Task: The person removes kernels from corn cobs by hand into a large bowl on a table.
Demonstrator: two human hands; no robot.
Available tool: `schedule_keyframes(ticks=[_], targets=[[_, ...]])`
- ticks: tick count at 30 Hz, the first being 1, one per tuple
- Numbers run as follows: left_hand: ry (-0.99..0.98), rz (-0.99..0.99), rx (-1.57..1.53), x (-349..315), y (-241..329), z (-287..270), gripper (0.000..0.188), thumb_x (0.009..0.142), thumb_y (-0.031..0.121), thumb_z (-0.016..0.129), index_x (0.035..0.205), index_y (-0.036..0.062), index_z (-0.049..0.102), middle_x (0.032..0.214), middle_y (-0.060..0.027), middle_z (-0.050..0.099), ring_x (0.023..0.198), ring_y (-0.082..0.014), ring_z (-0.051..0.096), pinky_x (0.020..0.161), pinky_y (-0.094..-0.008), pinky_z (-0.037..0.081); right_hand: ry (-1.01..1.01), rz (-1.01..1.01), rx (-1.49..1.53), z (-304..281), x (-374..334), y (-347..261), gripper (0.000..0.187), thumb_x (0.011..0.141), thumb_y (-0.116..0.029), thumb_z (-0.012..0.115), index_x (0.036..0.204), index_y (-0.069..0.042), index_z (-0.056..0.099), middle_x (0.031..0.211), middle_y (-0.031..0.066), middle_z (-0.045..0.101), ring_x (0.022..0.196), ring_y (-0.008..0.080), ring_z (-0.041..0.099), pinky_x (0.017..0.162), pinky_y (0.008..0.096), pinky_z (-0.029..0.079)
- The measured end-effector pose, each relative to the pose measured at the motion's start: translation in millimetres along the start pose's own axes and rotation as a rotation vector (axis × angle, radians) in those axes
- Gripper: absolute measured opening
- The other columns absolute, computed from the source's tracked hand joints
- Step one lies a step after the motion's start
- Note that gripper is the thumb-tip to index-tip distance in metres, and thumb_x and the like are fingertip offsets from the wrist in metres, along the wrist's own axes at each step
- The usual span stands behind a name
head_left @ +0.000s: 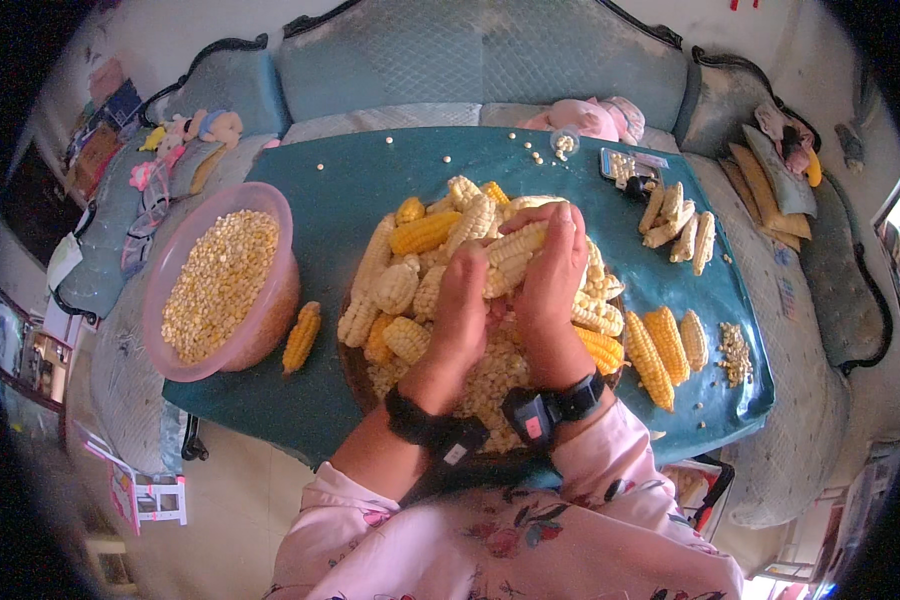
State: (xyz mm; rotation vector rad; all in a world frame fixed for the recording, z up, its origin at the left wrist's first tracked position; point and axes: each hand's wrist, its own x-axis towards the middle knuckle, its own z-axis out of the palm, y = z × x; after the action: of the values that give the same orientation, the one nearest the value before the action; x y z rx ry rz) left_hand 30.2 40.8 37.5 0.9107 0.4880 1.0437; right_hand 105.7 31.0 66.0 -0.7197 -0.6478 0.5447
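A pale corn cob (513, 258), its kernels still on, is gripped between my two hands above a heap of corn. My left hand (463, 300) closes round its near left side, with the thumb up against it. My right hand (553, 275) wraps the other side, fingers curled over the far end. Beneath them, a wide round basket (351, 372) holds white cobs (397, 287) and yellow cobs (425, 232). Loose pale kernels (493, 388) lie in its near part, partly covered by my forearms.
A pink bowl (285, 225) full of kernels stands at left, beside a yellow cob (302, 338). Several cobs (650, 360) and a kernel pile (735, 355) lie at right. Stripped cobs (682, 222), a small tray (620, 170) and a clear cup (564, 146) sit farther back.
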Motion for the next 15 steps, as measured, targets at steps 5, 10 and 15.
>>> schedule_keyframes(ticks=[5, 10, 15], targets=[[0.055, 0.020, 0.132, -5, 7, 8, 0.038, 0.089, 0.042, 0.033, 0.101, 0.0081, 0.047, 0.091, -0.0021, 0.053, 0.077, -0.0077, 0.052, 0.056, -0.0221, 0.045, -0.025, -0.081, -0.177, -4, 2, 8, 0.026, 0.090, -0.025, 0.037, 0.076, -0.005, 0.046, 0.068, 0.0082, 0.055, 0.062, 0.0133, 0.050, 0.059, 0.0244, 0.043], [0.074, 0.034, 0.183, 4, 1, -4, 0.032, 0.088, 0.036, 0.034, 0.096, 0.0092, 0.050, 0.088, -0.0014, 0.054, 0.075, -0.0084, 0.053, 0.055, -0.0215, 0.045, -0.103, -0.132, -0.246, 0, -5, 0, 0.024, 0.090, -0.024, 0.037, 0.078, -0.004, 0.046, 0.068, 0.0088, 0.055, 0.063, 0.0140, 0.051, 0.059, 0.0245, 0.043], [0.064, -0.121, 0.050, 2, 2, -8, 0.030, 0.086, 0.036, 0.037, 0.097, 0.0112, 0.051, 0.090, -0.0005, 0.054, 0.076, -0.0101, 0.053, 0.056, -0.0210, 0.044, -0.117, 0.070, 0.043, -5, 1, 0, 0.017, 0.087, -0.021, 0.040, 0.084, -0.005, 0.045, 0.072, 0.0093, 0.054, 0.064, 0.0152, 0.052, 0.057, 0.0255, 0.044]])
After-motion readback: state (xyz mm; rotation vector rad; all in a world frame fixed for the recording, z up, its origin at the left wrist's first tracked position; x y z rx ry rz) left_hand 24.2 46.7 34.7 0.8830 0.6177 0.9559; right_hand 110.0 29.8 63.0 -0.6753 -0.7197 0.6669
